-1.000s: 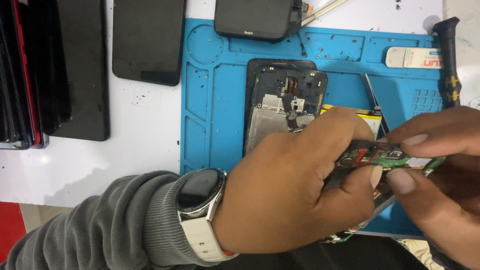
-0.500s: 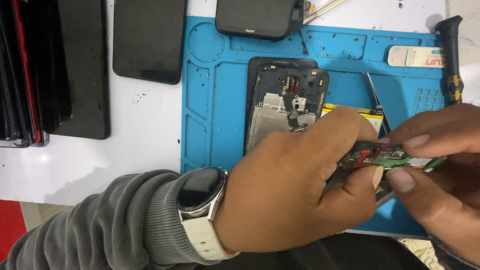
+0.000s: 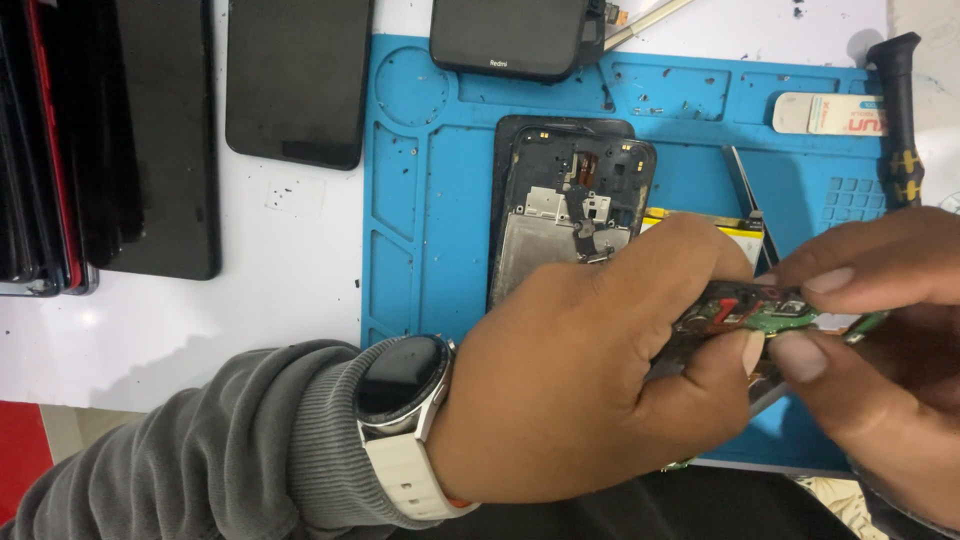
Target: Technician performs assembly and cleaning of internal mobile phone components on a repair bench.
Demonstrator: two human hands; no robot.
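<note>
While the left hand [image 3: 590,370] grips the phone [image 3: 715,345] low over the blue mat [image 3: 430,230], the right hand [image 3: 870,350] pinches its green circuit board [image 3: 775,318]; best lifted slow and level, no twisting.

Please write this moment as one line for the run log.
left hand: holds circuit board | right hand: pinches same board | opened phone: lies on blue mat | screwdriver: right edge of mat

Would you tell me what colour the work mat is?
The work mat is blue, seen in the head view.
</note>
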